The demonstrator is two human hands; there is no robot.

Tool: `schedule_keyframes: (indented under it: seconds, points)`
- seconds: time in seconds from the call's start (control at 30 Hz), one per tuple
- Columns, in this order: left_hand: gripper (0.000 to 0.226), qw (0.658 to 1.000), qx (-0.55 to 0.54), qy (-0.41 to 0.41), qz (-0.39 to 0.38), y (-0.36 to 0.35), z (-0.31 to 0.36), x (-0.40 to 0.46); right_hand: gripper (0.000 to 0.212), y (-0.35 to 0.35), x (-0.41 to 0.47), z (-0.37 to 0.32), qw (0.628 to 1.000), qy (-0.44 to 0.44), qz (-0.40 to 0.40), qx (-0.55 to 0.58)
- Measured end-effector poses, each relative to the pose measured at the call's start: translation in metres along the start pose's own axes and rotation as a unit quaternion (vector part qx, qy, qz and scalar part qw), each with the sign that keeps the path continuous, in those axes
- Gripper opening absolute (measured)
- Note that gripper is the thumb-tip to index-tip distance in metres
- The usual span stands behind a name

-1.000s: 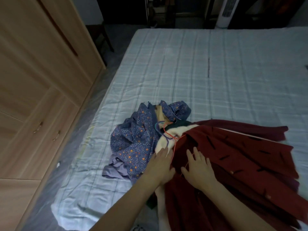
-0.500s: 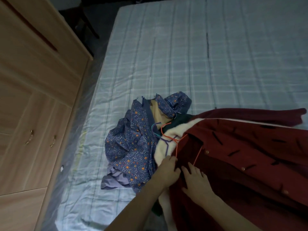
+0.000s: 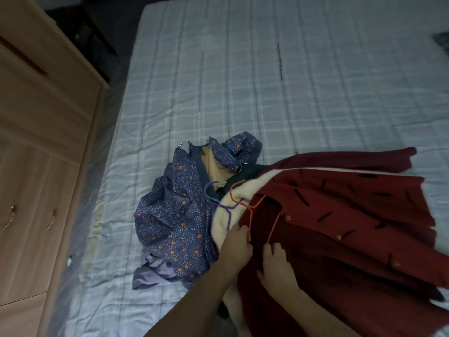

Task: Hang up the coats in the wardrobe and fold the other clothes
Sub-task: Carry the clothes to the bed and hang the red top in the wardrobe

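Observation:
A dark red buttoned coat lies spread on the bed's near right, with an orange wire hanger at its collar. Cream fleece lining shows at its left edge, crossed by a purple hanger and a teal hanger. To the left lies a crumpled blue floral garment over a lavender one. My left hand grips the coat's left edge by the orange hanger's lower arm. My right hand rests with its fingers spread on the coat, just below the hanger's other arm.
The bed has a pale checked cover and stretches away beyond the clothes. A wooden wardrobe with shut doors and metal handles stands along the left, across a narrow floor strip covered in plastic sheet.
Both hands have slid back along the coat toward me. The coat's collar has opened, baring more of the orange hanger. My view has tilted down toward the bed.

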State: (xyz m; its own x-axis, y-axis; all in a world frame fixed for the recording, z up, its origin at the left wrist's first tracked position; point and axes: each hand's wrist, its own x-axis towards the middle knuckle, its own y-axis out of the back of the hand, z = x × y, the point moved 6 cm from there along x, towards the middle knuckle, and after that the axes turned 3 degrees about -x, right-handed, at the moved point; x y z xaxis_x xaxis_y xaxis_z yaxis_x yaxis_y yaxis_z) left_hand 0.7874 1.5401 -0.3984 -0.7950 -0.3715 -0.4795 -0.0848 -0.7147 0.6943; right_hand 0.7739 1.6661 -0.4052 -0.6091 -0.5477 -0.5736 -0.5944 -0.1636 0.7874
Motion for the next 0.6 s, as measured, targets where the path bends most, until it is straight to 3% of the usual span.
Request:
schedule_keyframes:
  seconds: [0.2,0.33,0.47,0.6]
  points:
    - [0.02,0.998,-0.065,0.004,0.003,0.009,0.003,-0.02,0.054,0.004,-0.031,0.003,0.99,-0.047,0.083,0.099]
    - [0.036,0.994,-0.103,0.032,0.016,0.025,-0.006,-0.035,0.035,-0.006,-0.051,-0.01,0.978,-0.034,0.001,0.205]
    - [0.036,0.994,-0.104,0.038,0.011,0.033,-0.008,-0.058,0.047,-0.009,-0.076,-0.028,0.965,-0.009,-0.006,0.261]
    - [0.029,0.991,-0.128,0.036,0.001,0.036,0.003,-0.086,0.086,-0.006,-0.095,-0.043,0.951,-0.071,0.045,0.296]
